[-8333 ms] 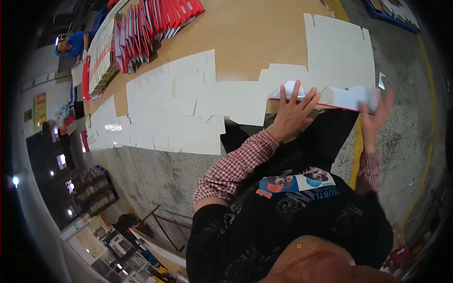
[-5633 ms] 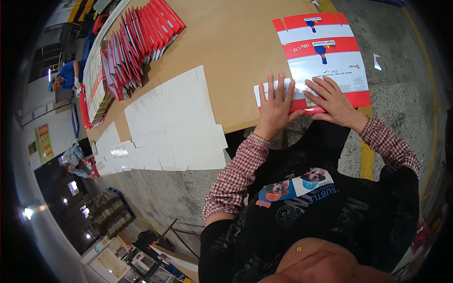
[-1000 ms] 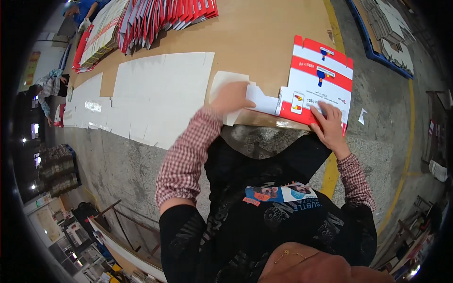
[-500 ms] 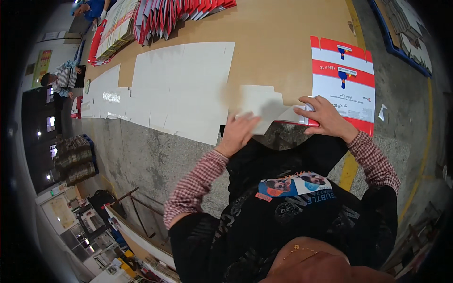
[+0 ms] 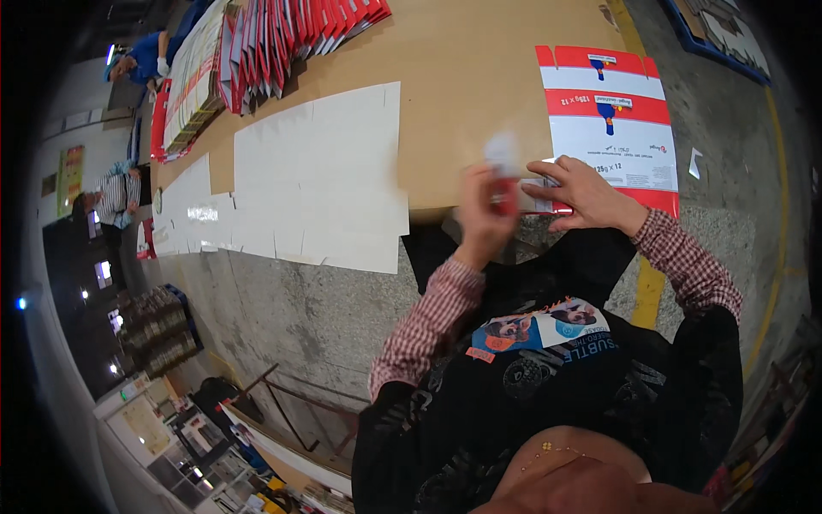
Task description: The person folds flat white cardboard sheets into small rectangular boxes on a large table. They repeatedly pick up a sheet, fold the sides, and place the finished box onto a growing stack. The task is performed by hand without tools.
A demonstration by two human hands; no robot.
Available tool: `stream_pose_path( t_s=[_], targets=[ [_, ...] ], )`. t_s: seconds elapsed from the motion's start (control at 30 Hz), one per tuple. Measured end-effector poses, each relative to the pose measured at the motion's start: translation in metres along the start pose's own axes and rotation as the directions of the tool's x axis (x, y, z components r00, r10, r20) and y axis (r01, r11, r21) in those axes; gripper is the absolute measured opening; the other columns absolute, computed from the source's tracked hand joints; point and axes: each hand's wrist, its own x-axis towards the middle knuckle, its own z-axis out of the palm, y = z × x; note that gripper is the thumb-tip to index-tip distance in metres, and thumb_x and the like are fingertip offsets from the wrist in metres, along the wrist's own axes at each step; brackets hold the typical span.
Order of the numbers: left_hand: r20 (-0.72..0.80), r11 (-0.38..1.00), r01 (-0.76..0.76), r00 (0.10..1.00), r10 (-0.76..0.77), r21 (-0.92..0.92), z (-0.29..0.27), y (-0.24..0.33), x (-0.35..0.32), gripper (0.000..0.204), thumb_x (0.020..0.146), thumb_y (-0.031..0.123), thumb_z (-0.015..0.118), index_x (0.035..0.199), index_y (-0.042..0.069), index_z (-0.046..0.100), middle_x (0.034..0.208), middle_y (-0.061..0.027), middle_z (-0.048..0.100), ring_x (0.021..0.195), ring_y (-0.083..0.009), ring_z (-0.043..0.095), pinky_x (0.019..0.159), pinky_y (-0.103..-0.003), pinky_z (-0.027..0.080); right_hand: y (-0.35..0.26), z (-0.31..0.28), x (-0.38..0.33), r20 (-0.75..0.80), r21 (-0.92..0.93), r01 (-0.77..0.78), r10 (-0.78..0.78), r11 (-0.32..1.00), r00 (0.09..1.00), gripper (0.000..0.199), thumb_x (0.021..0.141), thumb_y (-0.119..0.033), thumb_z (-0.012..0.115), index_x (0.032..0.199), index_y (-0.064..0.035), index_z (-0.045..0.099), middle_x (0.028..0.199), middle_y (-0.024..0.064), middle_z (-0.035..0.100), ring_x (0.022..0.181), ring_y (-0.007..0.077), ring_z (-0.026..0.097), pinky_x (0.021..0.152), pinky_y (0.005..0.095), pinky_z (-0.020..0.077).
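Observation:
A printed red-and-white carton blank [image 5: 612,141] lies at the right of the table, its near edge toward me. My right hand [image 5: 591,195] rests at its near left corner, fingers bent over a narrow flap and thumb by the red edge. Beside it, my left hand [image 5: 486,210] is raised and smeared by motion. A blurred white-and-red piece [image 5: 503,184], which looks like part of the same blank, stands at its fingers; the grip itself cannot be made out. Further left are large plain white cardboard sheets [image 5: 317,176], apart from both hands.
Red-and-white folded cartons [image 5: 291,43] stand in a row at the far left, beside stacked bundles [image 5: 193,94]. Two people are beyond the table's left end, one in blue [image 5: 145,60], one in stripes [image 5: 118,193]. A blue pallet [image 5: 723,51] is on the floor at far right.
My left hand has moved right, toward my right hand. The white panel that lay flat under it no longer lies there; a white-and-red piece stands up at its fingers. The view has shifted slightly.

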Motion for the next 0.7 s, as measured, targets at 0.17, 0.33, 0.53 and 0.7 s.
stream_pose_path(
  t_s=[0.17, 0.33, 0.53, 0.7],
  targets=[
    [0.614, 0.815, -0.480, 0.762, 0.204, 0.324, 0.011, -0.016, 0.030, 0.109, 0.080, 0.078, 0.057, 0.152, 0.002, 0.030, 0.158, -0.0229, 0.028, 0.149, -0.0416, 0.022, 0.117, -0.059, 0.016, -0.012, -0.011, -0.028, -0.113, -0.141, -0.154, 0.138, 0.978, 0.984, 0.076, 0.067, -0.016, 0.083, 0.138, -0.0081, 0.055, 0.150, 0.0153, 0.043, 0.131, 0.0346, 0.046, 0.106, 0.0460, 0.0421],
    [0.645, 0.794, -0.504, 0.739, 0.193, 0.340, 0.019, -0.025, 0.038, 0.114, 0.080, 0.085, 0.044, 0.152, -0.002, 0.028, 0.158, -0.0255, 0.028, 0.148, -0.0417, 0.024, 0.117, -0.059, 0.017, -0.007, -0.009, -0.050, -0.265, -0.113, -0.289, 0.252, 0.951, 0.931, 0.080, 0.069, -0.011, 0.082, 0.142, -0.0089, 0.051, 0.153, 0.0153, 0.041, 0.139, 0.0361, 0.041, 0.115, 0.0469, 0.0369],
    [0.698, 0.709, -0.548, 0.708, 0.109, 0.445, 0.028, -0.027, 0.040, 0.112, 0.078, 0.080, 0.055, 0.148, -0.005, 0.035, 0.158, -0.0255, 0.027, 0.150, -0.0404, 0.020, 0.118, -0.060, 0.015, -0.002, 0.002, -0.057, -0.207, -0.082, -0.262, 0.241, 0.961, 0.948, 0.081, 0.073, -0.027, 0.081, 0.145, -0.0097, 0.048, 0.154, 0.0157, 0.040, 0.141, 0.0362, 0.038, 0.116, 0.0494, 0.0342],
    [0.677, 0.689, -0.525, 0.732, 0.068, 0.499, 0.033, -0.020, 0.037, 0.100, 0.086, 0.074, 0.052, 0.153, 0.002, 0.032, 0.160, -0.0248, 0.023, 0.150, -0.0451, 0.017, 0.118, -0.061, 0.014, 0.000, 0.014, -0.058, -0.227, -0.129, -0.246, 0.213, 0.961, 0.950, 0.078, 0.080, -0.040, 0.075, 0.146, -0.0091, 0.047, 0.154, 0.0165, 0.039, 0.142, 0.0362, 0.037, 0.117, 0.0506, 0.0319]
  ],
)
